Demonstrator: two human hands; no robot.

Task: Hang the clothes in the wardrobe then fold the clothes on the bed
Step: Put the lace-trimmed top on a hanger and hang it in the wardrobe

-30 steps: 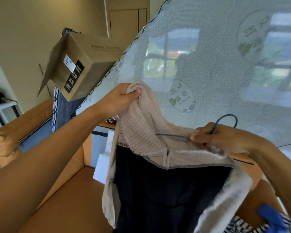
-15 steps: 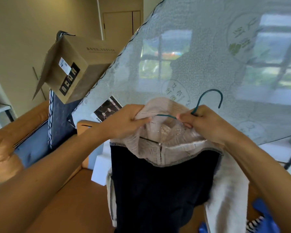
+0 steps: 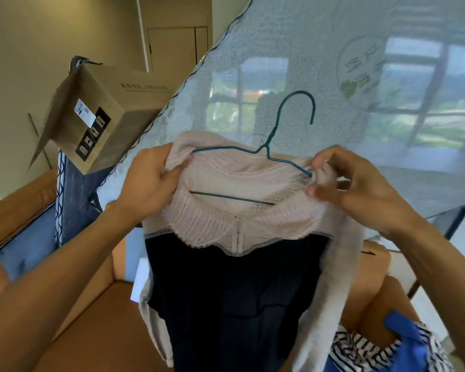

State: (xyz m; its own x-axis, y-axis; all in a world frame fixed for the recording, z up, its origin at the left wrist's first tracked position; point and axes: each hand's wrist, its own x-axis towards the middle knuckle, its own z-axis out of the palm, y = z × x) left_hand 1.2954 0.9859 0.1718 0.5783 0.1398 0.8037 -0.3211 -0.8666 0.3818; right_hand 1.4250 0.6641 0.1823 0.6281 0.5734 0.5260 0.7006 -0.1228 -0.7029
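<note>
Teal wire hanger [image 3: 265, 151] sat in the neck of a pink knit [image 3: 239, 218], held up between both hands; a dark dress [image 3: 234, 291] hung beneath the knit. Hanger's long axis ran left to right, right end a little lower; hook stood clear above the collar, tip turned down on the right. Left hand [image 3: 152, 181] gripped the knit's left shoulder over the hanger's left end, thumb on the near side. Right hand [image 3: 360, 186] pinched fabric at the hanger's right end between thumb and forefinger, other fingers loosely curled. Wire showed bare right up to that pinch; judged the right shoulder not yet seated. The coming move would likely be a pull of fabric outward and down over that end; the right hand was already on it, the left steadying. Room: a wrapped mattress [image 3: 333, 63] leaned behind the hook; a box [image 3: 102, 114] sat upper left; striped cloth [image 3: 360, 345] lay lower right, beside the hanging hem; wardrobe not in view.
</note>
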